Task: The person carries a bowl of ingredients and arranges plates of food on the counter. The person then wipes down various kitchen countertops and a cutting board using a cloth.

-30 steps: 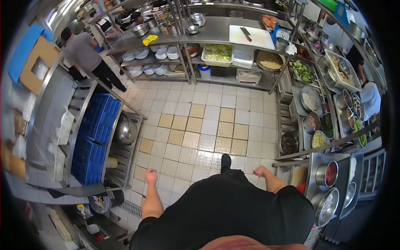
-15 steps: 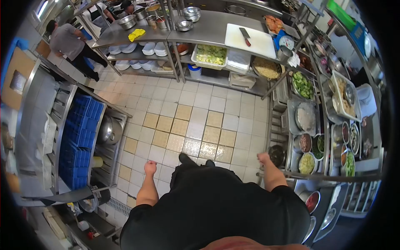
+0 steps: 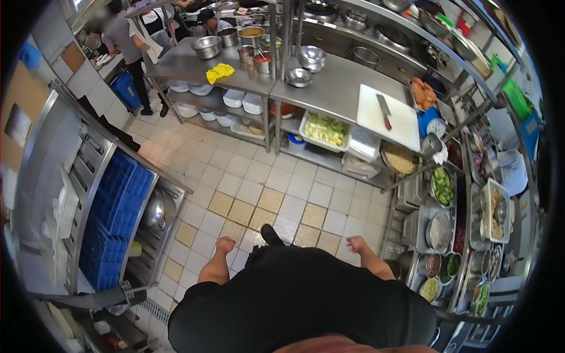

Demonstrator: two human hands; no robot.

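My left hand (image 3: pixel 225 245) hangs over the tiled floor (image 3: pixel 282 181) with its fingers curled closed, and nothing shows in it. On the other side, my right hand (image 3: pixel 355 244) is held low with the fingers a little apart and no object in them. Neither hand touches anything. Nearest to the left one is the steel rack with a large metal pot (image 3: pixel 154 209) and blue crates (image 3: pixel 112 206). To the right of my right hand stands a rack with food containers, among them a pan of chopped greens (image 3: pixel 442 187).
Ahead runs a steel counter (image 3: pixel 329 94) holding a white cutting board (image 3: pixel 403 115), a knife (image 3: pixel 384 110), a yellow cloth (image 3: pixel 219 73), metal bowls (image 3: pixel 312 57) and pots. Vegetables fill a tub (image 3: pixel 325 130) on its lower shelf. A person in grey (image 3: pixel 122 38) stands at the back left.
My view has moved forward and turned, so the counter sits lower and further right. My right hand has swung inward and its fingers have loosened. The person in grey has moved further back.
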